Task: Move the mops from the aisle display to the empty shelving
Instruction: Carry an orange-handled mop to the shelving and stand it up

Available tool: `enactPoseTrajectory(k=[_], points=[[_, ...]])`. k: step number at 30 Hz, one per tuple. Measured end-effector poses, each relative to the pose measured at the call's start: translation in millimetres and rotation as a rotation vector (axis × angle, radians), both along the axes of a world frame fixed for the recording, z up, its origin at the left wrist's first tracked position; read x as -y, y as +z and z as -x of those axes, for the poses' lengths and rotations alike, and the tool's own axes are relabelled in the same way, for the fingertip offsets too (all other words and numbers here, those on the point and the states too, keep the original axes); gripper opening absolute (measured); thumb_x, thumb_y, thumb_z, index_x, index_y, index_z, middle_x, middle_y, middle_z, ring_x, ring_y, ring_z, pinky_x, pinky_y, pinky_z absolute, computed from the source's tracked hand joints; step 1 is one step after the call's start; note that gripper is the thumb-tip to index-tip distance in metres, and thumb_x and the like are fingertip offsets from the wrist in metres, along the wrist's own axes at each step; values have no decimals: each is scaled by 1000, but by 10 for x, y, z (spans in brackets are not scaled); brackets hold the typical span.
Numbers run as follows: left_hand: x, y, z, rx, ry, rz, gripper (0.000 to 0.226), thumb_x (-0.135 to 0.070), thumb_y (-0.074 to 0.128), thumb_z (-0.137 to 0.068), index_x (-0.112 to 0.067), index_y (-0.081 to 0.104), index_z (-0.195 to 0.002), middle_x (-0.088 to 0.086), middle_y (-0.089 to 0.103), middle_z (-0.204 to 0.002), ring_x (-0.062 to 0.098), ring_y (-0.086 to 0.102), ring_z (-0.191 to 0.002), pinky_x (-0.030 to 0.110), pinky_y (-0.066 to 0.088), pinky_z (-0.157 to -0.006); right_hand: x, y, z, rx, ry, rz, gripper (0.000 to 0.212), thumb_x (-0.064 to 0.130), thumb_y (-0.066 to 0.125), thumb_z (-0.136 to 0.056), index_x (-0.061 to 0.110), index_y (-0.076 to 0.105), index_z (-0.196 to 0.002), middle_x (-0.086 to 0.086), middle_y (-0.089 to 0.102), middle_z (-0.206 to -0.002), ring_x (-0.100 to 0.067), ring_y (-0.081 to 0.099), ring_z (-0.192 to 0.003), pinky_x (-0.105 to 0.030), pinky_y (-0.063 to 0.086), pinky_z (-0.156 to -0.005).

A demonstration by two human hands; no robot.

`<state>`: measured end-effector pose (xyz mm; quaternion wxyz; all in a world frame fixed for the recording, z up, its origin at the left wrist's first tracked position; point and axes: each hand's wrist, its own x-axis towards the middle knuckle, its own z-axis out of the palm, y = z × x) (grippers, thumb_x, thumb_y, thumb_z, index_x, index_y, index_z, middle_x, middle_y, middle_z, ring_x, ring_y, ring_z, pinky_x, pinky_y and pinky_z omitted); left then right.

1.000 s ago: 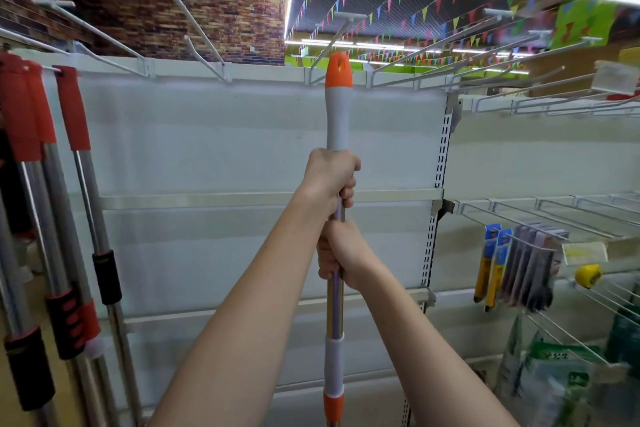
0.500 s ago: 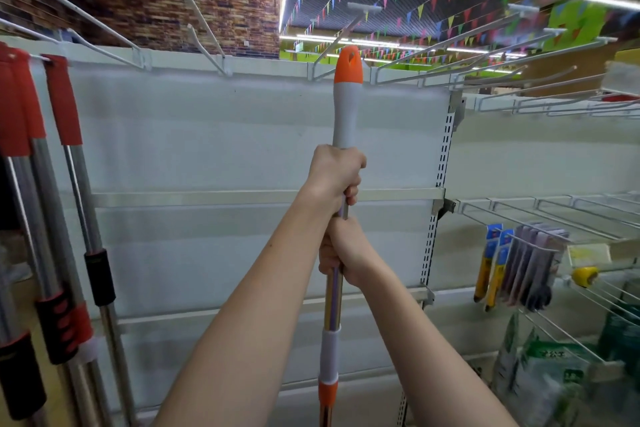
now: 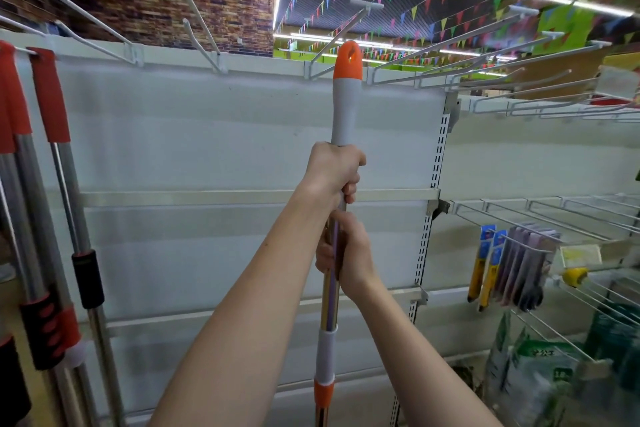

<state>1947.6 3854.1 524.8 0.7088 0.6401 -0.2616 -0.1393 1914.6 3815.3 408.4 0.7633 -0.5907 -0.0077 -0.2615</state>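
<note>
I hold one mop handle (image 3: 343,107) upright in front of the bare white shelving panel (image 3: 207,135). It has an orange tip with a hanging hole, a grey grip and a shiny metal shaft; the mop head is out of view below. My left hand (image 3: 334,173) grips just under the grey grip. My right hand (image 3: 348,253) grips the shaft right below it. The orange tip reaches the top rail, between two white hooks (image 3: 341,31). Several red-handled mops (image 3: 48,94) hang at the far left.
Long white wire hooks (image 3: 187,10) jut out from the top rail toward me. An upright slotted post (image 3: 433,211) divides the panels. To the right, wire pegs carry packaged small tools (image 3: 512,263) and green bags (image 3: 540,367) sit lower.
The mop handle has risen a little and shifted slightly right, so its orange tip now stands at the top rail. Both hands keep their grip.
</note>
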Motion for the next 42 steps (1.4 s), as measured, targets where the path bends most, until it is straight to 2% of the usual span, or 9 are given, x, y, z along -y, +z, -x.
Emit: enactPoseTrajectory(k=[3,9,15,27,33,42], points=[[6,27,6,-11,-1,2,32,0,53,-88,-13,37,-63,0,27,-42,15,23,-36,23,25,-47,-4,5,-23,-40,-20,-42,55,66,45,-83,21,41,-50,0,27,-48,-15,20,-40,-23,17,-41],[24,153,22,-4,-5,10,33,-1,53,-89,-13,36,-64,-1,28,-40,15,23,-34,20,29,-44,18,147,17,-24,-30,4,61,73,45,-82,18,37,-56,-1,26,-50,-14,19,-41,-22,16,-43],[32,250,50,6,-15,-4,33,-1,52,-90,-14,36,-64,-3,28,-37,14,24,-31,20,30,-45,59,246,55,-37,-17,23,63,74,45,-81,16,40,-57,-2,27,-50,-14,20,-40,-20,19,-42],[7,46,47,3,-15,-31,32,-2,54,-90,-13,38,-64,-1,31,-41,15,27,-34,22,32,-43,40,50,83,-67,-15,24,64,75,45,-81,16,39,-55,-1,25,-50,-14,19,-40,-21,17,-44],[-36,43,75,-2,-17,-34,32,-2,54,-90,-13,39,-64,-2,31,-39,14,27,-32,21,33,-43,-38,49,130,-79,-60,35,66,77,45,-80,17,35,-55,0,23,-50,-14,17,-41,-21,18,-43],[-22,36,75,-39,-36,-43,31,-3,54,-90,-13,38,-65,-2,30,-39,15,27,-33,22,33,-44,-93,87,241,-122,-83,4,64,75,45,-82,18,38,-55,0,24,-52,-15,18,-42,-21,19,-42]])
